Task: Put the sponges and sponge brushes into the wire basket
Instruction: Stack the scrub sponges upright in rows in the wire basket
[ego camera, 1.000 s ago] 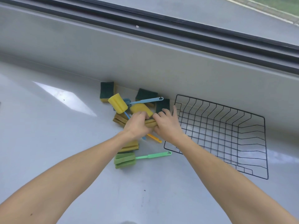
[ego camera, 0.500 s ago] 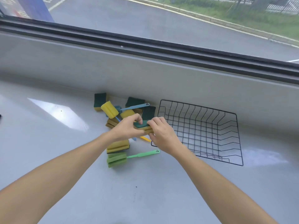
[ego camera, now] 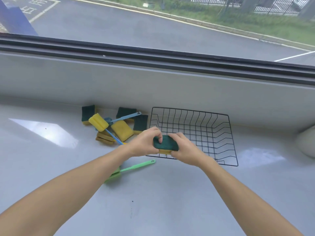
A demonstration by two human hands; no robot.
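Both hands hold one green-topped yellow sponge [ego camera: 166,143] over the front left corner of the black wire basket [ego camera: 219,133]. My left hand [ego camera: 144,143] grips its left end, my right hand [ego camera: 185,147] its right end. The basket has nothing in it. Left of it lies a pile: a yellow sponge brush with a blue handle [ego camera: 98,123], a second blue-handled brush [ego camera: 127,117], a yellow sponge [ego camera: 121,130], several green-topped sponges [ego camera: 87,112] and a brownish sponge [ego camera: 104,138]. A green sponge brush [ego camera: 136,166] lies under my left forearm.
The grey sill runs along a low grey wall [ego camera: 153,86] under a window. A pale rounded object [ego camera: 306,143] sits at the right edge. Bare grey surface stretches in front of the basket and to the left.
Both hands lifted the green-topped sponge out of the pile and carried it right, to the basket's front left corner. The camera view tilted up.
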